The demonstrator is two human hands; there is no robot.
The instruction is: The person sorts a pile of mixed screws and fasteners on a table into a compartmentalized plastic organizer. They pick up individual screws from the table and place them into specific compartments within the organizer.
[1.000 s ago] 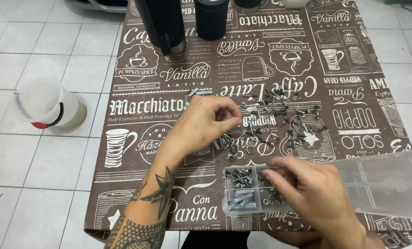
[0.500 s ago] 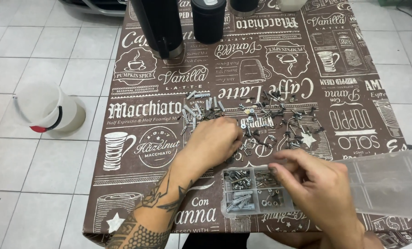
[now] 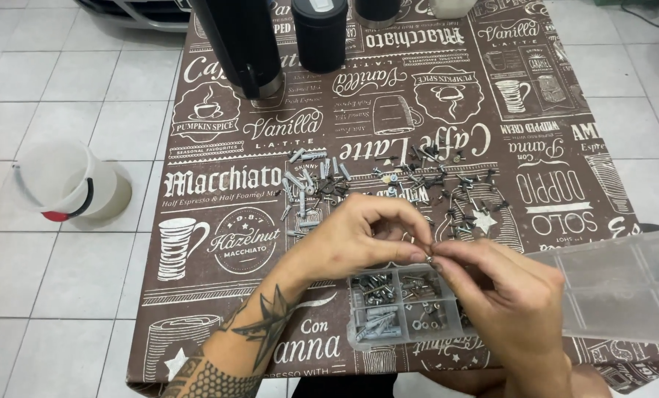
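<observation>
A brown printed tablecloth (image 3: 219, 133) covered the table. At its far edge stood a tall black flask (image 3: 237, 44), a shorter black cylindrical container (image 3: 319, 33) just beside it, and two further vessels cut off by the frame. A white bucket (image 3: 64, 183) with a dark handle sat on the tiled floor (image 3: 42, 309).

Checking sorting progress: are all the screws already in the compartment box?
No, many screws lie loose on the tablecloth beyond the box.
</observation>
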